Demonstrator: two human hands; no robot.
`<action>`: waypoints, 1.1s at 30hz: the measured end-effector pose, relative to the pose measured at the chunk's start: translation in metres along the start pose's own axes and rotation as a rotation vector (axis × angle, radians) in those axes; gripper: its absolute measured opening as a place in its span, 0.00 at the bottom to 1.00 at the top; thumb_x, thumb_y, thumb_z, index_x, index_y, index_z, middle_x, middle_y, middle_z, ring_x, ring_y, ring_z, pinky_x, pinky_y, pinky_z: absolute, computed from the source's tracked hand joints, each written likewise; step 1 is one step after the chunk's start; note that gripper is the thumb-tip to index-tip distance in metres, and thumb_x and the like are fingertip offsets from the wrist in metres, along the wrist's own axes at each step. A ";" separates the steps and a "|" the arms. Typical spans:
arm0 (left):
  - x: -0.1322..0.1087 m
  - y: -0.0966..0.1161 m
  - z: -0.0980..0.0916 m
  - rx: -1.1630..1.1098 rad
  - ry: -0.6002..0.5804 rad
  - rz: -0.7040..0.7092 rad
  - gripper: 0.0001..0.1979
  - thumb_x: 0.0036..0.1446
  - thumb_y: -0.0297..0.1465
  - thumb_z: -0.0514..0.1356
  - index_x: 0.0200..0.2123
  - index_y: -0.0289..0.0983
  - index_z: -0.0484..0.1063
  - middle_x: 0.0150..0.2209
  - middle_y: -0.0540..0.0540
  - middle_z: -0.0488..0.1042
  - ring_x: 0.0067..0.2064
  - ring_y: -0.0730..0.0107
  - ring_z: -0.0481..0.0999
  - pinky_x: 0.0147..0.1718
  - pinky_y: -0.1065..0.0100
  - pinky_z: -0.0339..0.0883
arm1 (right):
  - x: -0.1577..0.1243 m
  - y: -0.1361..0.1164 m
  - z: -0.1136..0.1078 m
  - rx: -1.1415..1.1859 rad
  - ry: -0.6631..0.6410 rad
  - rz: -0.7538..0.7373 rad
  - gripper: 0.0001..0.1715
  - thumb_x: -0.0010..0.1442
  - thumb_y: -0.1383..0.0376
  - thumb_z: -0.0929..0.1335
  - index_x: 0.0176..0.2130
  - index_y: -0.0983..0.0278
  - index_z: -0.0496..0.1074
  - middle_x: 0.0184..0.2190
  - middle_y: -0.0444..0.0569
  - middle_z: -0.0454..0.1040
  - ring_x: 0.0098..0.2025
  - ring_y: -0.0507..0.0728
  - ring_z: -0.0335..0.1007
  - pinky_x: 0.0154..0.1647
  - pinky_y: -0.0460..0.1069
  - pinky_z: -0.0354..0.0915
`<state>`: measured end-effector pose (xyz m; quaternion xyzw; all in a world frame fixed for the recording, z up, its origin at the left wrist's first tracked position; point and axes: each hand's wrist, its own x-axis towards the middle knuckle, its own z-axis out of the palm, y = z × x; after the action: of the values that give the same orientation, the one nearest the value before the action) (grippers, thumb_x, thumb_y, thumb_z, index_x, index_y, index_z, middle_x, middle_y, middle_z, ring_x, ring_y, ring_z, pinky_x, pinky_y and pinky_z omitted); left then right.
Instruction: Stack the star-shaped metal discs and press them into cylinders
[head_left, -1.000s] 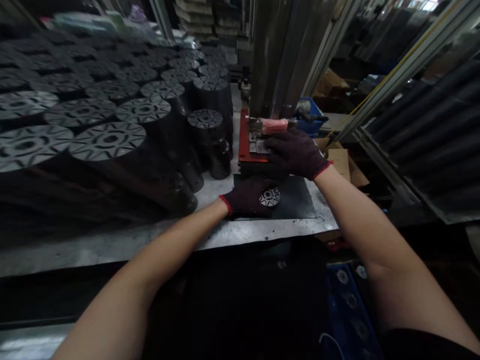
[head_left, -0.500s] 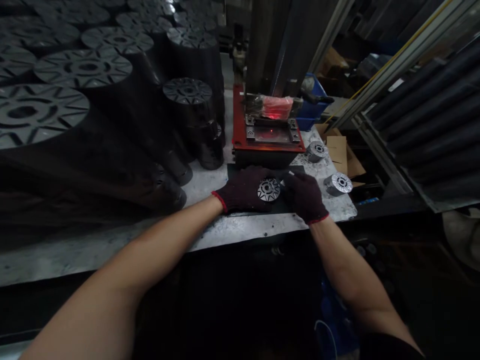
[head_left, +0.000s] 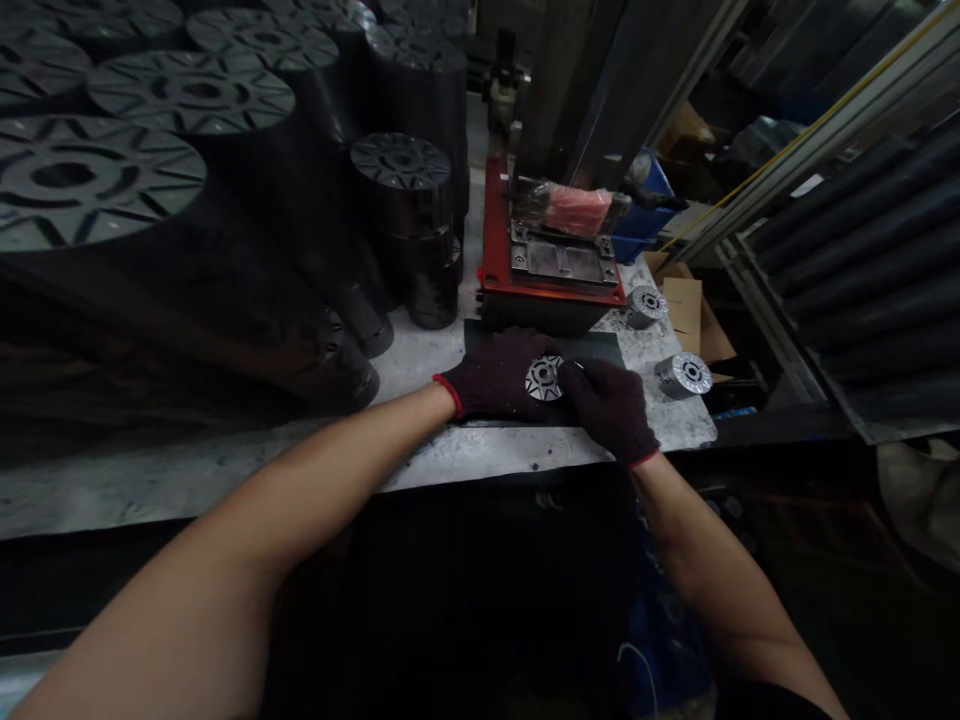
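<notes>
Head view shows a star-patterned metal disc (head_left: 544,378) lying between the left hand (head_left: 495,373) and the right hand (head_left: 609,412), both covered by dark knit gloves with red cuffs. The disc is touched by both hands, with the left hand curved against one side and the right hand's fingers (head_left: 589,385) closed in at the other, but whether it is firmly gripped cannot be told. A dark mat (head_left: 596,350) is spread beneath the hands. A red press base (head_left: 495,230) is set just ahead of them, and fingers could be trapped if they were carried under its plate. Two metal hubs (head_left: 682,376) are placed right of the right hand and could be knocked over by a wide movement. Tall stacks of dark discs (head_left: 401,200) are kept left of the left hand and could be toppled by a careless nudge. The disc could be dropped if the thick knit slipped on its metal.
</notes>
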<state>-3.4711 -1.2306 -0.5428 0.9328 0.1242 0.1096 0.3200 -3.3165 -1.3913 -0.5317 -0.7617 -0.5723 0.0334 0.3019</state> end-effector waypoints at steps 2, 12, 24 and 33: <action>0.000 -0.001 0.001 0.006 0.005 0.001 0.42 0.48 0.46 0.80 0.64 0.38 0.79 0.59 0.37 0.82 0.59 0.39 0.82 0.61 0.48 0.77 | -0.003 -0.001 0.001 -0.028 0.004 -0.013 0.24 0.76 0.51 0.67 0.39 0.61 0.86 0.38 0.54 0.89 0.42 0.64 0.86 0.41 0.54 0.71; -0.005 -0.012 0.003 -0.045 -0.010 0.041 0.49 0.50 0.46 0.82 0.72 0.39 0.72 0.67 0.36 0.77 0.67 0.41 0.77 0.68 0.48 0.71 | 0.077 -0.010 -0.041 -0.335 0.152 -0.365 0.27 0.73 0.51 0.71 0.65 0.59 0.80 0.64 0.56 0.82 0.65 0.70 0.77 0.68 0.65 0.71; -0.002 -0.012 0.003 -0.021 -0.009 0.034 0.53 0.41 0.50 0.85 0.69 0.41 0.75 0.63 0.39 0.79 0.64 0.39 0.77 0.66 0.46 0.72 | 0.026 0.001 -0.002 0.314 0.100 0.048 0.29 0.76 0.47 0.65 0.32 0.60 0.81 0.31 0.47 0.83 0.35 0.58 0.78 0.40 0.53 0.72; -0.001 -0.001 -0.001 0.004 -0.015 -0.001 0.46 0.49 0.45 0.81 0.69 0.40 0.76 0.62 0.38 0.80 0.63 0.39 0.79 0.66 0.46 0.73 | 0.003 0.016 0.017 0.094 0.032 -0.033 0.25 0.76 0.52 0.65 0.33 0.60 0.81 0.34 0.51 0.85 0.37 0.60 0.79 0.42 0.54 0.72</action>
<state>-3.4726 -1.2293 -0.5428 0.9341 0.1226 0.1022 0.3193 -3.3084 -1.3841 -0.5526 -0.7375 -0.5779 0.0431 0.3468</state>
